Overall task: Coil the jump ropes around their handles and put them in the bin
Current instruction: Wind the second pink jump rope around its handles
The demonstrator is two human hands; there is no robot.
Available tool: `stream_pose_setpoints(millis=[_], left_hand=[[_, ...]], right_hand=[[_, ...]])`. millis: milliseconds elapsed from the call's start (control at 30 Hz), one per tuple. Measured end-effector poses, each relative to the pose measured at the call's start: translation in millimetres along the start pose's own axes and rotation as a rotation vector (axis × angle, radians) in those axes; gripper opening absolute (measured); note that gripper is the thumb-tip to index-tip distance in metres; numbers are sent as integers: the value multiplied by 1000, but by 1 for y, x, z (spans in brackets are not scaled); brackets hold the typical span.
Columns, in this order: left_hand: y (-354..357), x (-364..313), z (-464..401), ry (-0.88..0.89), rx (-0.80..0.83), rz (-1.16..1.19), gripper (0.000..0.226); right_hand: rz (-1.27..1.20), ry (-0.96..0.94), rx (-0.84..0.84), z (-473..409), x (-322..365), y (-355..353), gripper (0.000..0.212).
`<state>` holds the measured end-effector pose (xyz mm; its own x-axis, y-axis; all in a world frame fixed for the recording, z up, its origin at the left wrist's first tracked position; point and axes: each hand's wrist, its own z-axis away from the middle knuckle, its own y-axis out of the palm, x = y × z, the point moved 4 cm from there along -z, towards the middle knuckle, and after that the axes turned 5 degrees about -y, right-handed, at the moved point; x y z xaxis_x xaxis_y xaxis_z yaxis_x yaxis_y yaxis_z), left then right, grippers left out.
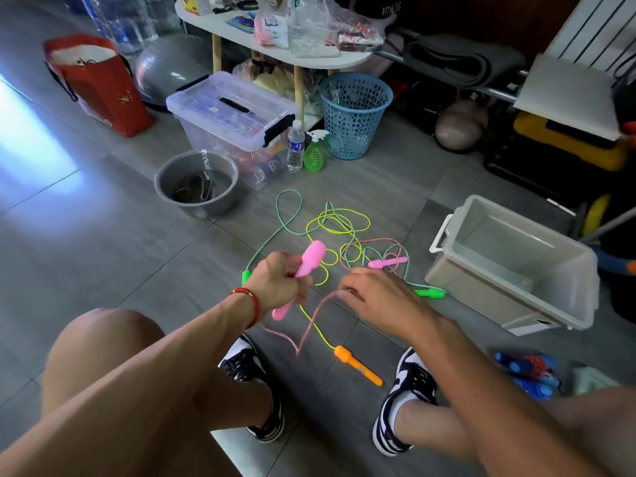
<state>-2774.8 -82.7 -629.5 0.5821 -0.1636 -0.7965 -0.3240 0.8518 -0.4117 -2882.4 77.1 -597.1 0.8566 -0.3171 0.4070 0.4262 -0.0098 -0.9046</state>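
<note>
My left hand [275, 282] grips a pink jump-rope handle [311, 258], held tilted above the floor. Its pink cord [311, 327] loops down toward my feet and back up to my right hand [377, 297], which pinches it. A second pink handle [387, 262] lies on the floor in a tangle of ropes. A green-and-white rope [284, 222] with green handles [430, 292] and a yellow cord [339, 218] with an orange handle [358, 364] lie spread on the tiles. The grey open bin [564, 304] stands at the right and looks empty.
A grey basin [196, 182], a lidded clear box [230, 111], a water bottle [295, 146], a green spray bottle [314, 153] and a blue basket [354, 115] stand beyond the ropes. Blue packets [530, 373] lie near my right shoe. My knees and shoes frame the ropes.
</note>
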Motion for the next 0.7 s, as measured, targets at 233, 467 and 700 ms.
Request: stream_pose_setpoints(millis=[233,467,700], left_hand=[[16,1,18,47,271,193,7],[-50,32,-19,-109,-285,-248,10],[7,1,3,-24,48,109,13]], right_hand=[[4,60,-108,-6,11,0,36],[-94,490,117,75,-102,40,35],[-64,86,-12,18,-15,3,33]])
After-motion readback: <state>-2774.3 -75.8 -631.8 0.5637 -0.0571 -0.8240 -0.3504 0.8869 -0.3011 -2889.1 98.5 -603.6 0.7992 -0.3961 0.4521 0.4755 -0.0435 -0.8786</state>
